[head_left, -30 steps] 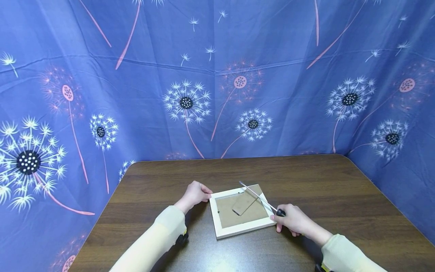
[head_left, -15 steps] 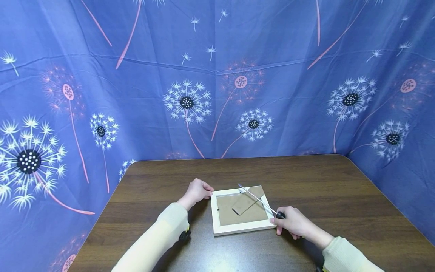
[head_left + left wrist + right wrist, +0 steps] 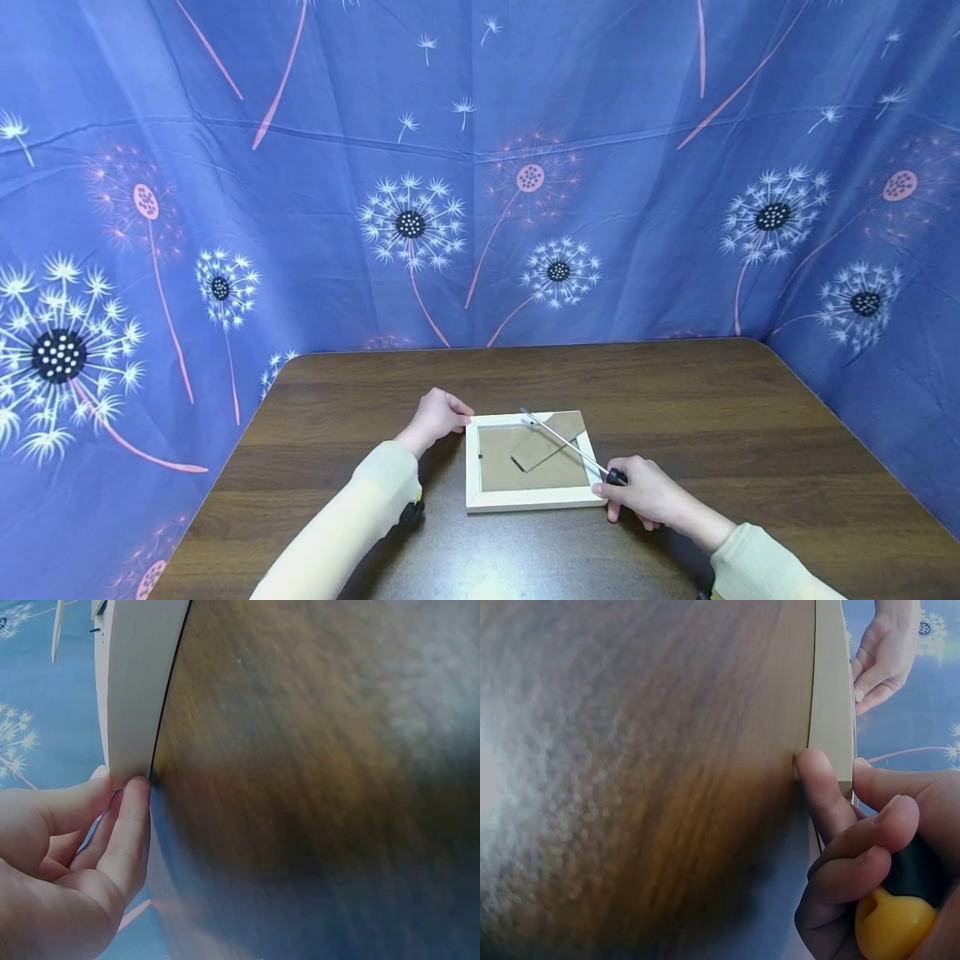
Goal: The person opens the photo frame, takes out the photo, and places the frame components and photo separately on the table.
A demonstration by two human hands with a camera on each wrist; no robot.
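Note:
A white picture frame (image 3: 473,471) lies back side up on the table, its brown backing board (image 3: 498,479) showing. On the board, a brown flap (image 3: 543,446) like a stand leg lies slantwise. My left hand (image 3: 435,419) pinches the frame's far left corner between thumb and fingers. At the near right corner, my right hand (image 3: 641,492) pinches the frame with thumb and index finger. That same hand holds a screwdriver (image 3: 564,441) against the palm, its shaft slanting across the frame. In the right wrist view, the yellow handle end (image 3: 892,928) shows beneath the curled fingers.
The brown wooden table (image 3: 360,379) stretches out around the frame on every side. Behind it hangs a blue curtain (image 3: 315,250) with a dandelion pattern, which also covers both sides.
The frame has turned slightly clockwise, so its near edge lies nearly level. My left hand has shifted a little away and to the right with it; my right hand has barely moved.

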